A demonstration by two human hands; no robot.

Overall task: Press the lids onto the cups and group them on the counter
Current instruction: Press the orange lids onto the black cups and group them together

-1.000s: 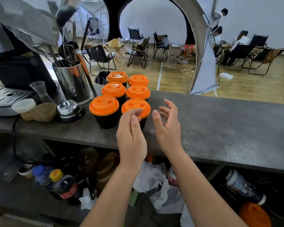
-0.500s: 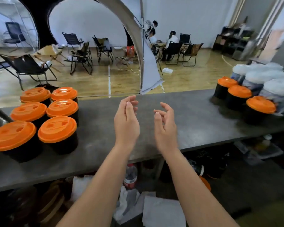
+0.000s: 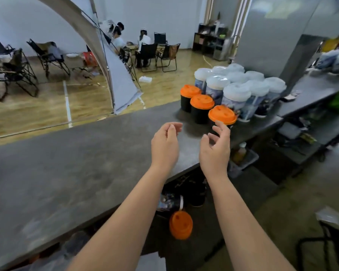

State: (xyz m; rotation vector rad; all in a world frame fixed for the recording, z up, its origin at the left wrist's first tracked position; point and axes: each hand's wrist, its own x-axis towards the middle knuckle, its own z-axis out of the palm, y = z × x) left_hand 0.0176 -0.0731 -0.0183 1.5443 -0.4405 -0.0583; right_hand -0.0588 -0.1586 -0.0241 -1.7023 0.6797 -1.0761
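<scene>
Grey stone-like counter (image 3: pixel 70 173) runs from the near left to the far right, with a wooden hall floor and folding chairs (image 3: pixel 49 55) beyond it. Compared with half a second ago, the view has swung right: the grouped set of lidded cups has left the picture on the left, and the three black cups with orange plastic lids (image 3: pixel 202 108) at the far right are now close ahead. The left hand (image 3: pixel 165 145) and right hand (image 3: pixel 215 151) both hover above the counter, fingers loosely curled, holding nothing; the right fingertips are just beside the nearest orange-lidded cup (image 3: pixel 222 115). Judgement: the next step is to collect these three cups for grouping.

Tall printed cups with white dome lids (image 3: pixel 237 90) stand touching the right side of the orange row and may hinder a grip from that side. An orange lid (image 3: pixel 180 224) lies below the counter.
</scene>
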